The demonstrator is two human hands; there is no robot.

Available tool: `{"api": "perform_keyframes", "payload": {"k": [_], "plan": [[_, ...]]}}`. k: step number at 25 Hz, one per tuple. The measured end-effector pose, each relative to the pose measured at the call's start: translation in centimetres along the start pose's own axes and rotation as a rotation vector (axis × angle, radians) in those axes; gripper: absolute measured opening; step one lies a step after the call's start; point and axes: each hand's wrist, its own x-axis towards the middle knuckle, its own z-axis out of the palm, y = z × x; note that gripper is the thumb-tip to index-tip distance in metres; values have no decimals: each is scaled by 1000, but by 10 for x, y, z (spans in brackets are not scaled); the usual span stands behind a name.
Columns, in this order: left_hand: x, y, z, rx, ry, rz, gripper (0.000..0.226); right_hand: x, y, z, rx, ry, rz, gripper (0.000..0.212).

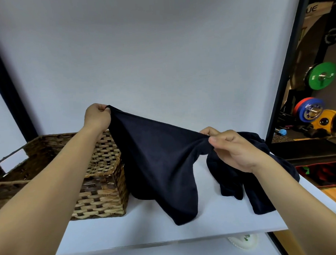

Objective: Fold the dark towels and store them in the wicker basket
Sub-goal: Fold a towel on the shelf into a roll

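Note:
A dark navy towel hangs stretched between my two hands above the white table. My left hand pinches one corner high up, over the right end of the wicker basket. My right hand pinches the towel's other end, lower and to the right. The towel's lower edge droops onto the table beside the basket. A second dark towel lies crumpled on the table under and behind my right hand. The basket stands at the left; my left arm hides much of its inside.
A white backdrop rises behind the table. The table's front edge runs near the bottom and its right edge lies just past the crumpled towel. Weight plates and gym gear stand on the floor at the far right. A pale object sits below the table.

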Motion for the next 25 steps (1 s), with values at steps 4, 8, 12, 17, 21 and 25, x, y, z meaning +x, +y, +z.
{"api": "perform_keyframes", "payload": {"k": [4,8,12,17,21,25], "plan": [[4,-1,-12,14,-6,2,10,3,-6,-16,-959,78,148,68],[2,8,-13,116,-22,88,10,17,-21,-37,-1675,353,106,50],[3,18,-19,185,-28,171,9,32,-52,-52,-1467,522,134,39],[4,26,-33,93,-95,202,18,52,-81,-43,-1305,636,194,34],[-2,32,-43,177,-192,192,22,52,-89,-28,-1252,675,183,18],[-5,37,-55,156,-262,161,16,41,-97,-19,-1415,655,310,11]]}}
